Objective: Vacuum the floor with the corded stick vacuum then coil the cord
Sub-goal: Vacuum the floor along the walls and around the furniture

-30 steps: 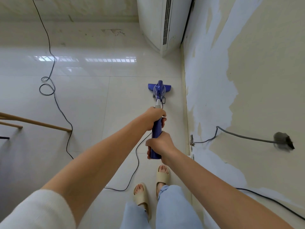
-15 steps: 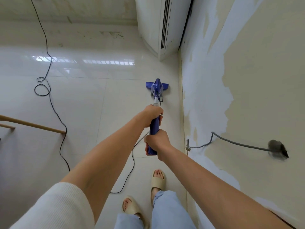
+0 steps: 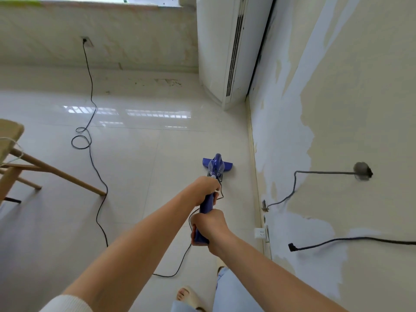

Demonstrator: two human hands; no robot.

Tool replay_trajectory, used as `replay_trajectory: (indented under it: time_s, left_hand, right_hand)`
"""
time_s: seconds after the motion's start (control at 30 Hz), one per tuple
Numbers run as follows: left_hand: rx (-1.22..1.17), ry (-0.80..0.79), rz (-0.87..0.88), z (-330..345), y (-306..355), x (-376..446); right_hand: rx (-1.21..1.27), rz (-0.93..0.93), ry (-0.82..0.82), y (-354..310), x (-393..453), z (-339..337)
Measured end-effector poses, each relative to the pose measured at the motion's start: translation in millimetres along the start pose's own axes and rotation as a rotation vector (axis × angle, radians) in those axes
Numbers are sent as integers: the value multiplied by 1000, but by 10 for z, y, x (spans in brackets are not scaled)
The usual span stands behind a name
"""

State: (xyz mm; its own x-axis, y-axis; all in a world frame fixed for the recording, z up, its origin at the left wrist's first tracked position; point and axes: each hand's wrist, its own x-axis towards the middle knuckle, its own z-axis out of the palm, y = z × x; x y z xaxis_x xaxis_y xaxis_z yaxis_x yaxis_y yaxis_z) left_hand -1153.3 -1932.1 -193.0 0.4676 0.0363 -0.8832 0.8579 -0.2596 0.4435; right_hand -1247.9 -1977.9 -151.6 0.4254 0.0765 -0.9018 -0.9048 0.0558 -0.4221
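1. Head view: glossy tiled floor (image 3: 139, 167), patchy painted wall (image 3: 351, 113) on right, white air conditioner (image 3: 225, 48) in corner, wooden stool (image 3: 13, 163) at left.
2. Black cord (image 3: 91, 91) runs from far-wall socket (image 3: 85, 40), loops on floor, reaches blue vacuum (image 3: 216, 167) near right wall.
3. Left hand (image 3: 206, 190) grips handle higher up; right hand (image 3: 210, 225) grips handle end, both fingers wrapped tight.

One blue stick vacuum (image 3: 216, 167) and one black cord (image 3: 91, 91) trailing left of the grips. Two hands hold it, the left hand (image 3: 206, 188) ahead of the right hand (image 3: 209, 224). Right of them hang two loose wall cables, one grey (image 3: 324, 172) and one black (image 3: 351, 240); one wooden stool (image 3: 13, 158) stands far left.
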Motion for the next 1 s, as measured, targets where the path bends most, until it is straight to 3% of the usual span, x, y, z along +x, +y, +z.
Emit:
replay_trajectory:
  time_s: [0.43, 0.67, 1.0]
  left_hand:
    - [-78, -53, -50, 84, -635, -453]
    - [-220, -80, -83, 147, -385, -307]
    - [-209, 20, 8, 71, 330, 311]
  right_hand:
    - [-180, -58, -37, 557, -561, -124]
    - [-261, -81, -35, 339, -303, -283]
    - [-285, -68, -63, -402, 420, -402]
